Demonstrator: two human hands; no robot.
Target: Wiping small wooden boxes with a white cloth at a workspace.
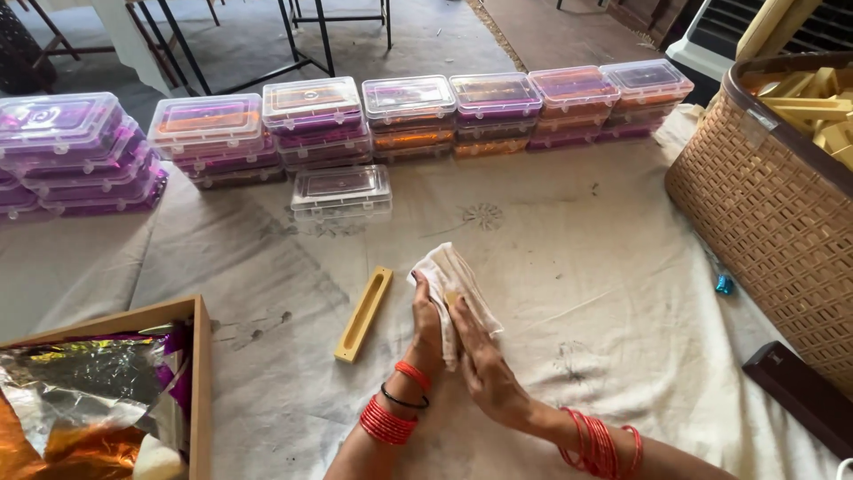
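While both hands [458, 342] grip a white cloth [453, 280], a yellow tray [363, 313] lies just left.

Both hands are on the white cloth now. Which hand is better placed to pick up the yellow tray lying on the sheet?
Probably the left hand. The yellow tray lies just to its left with nothing between. The right hand sits on the far side, pressed on the white cloth, and would have to cross over.

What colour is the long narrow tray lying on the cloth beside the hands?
Yellow: the long narrow tray shows best in the head view.
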